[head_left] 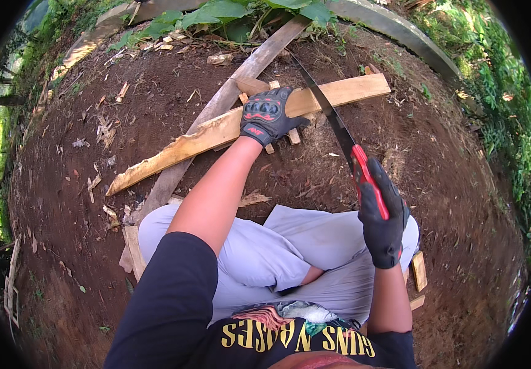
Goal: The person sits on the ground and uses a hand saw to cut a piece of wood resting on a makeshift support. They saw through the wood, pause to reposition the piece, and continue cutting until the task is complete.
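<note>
Soil (462,234), plank (302,102) under left hand (267,115)

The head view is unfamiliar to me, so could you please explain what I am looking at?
Of course. There is no machine here: the hands belong to a seated person wearing black gloves with red trim. The camera sits on that person's head and looks down, so the picture's left is their left. Its wide fisheye lens bends straight edges near the rim. The light grey trousers are the person's own crossed legs.

The left hand rests on a pale wooden plank, which lies across a weathered grey board. The right hand holds a hand saw by its red handle, its dark blade passing over the plank; whether it touches is hard to tell. Around them is brown soil with scattered wood scraps.
</note>
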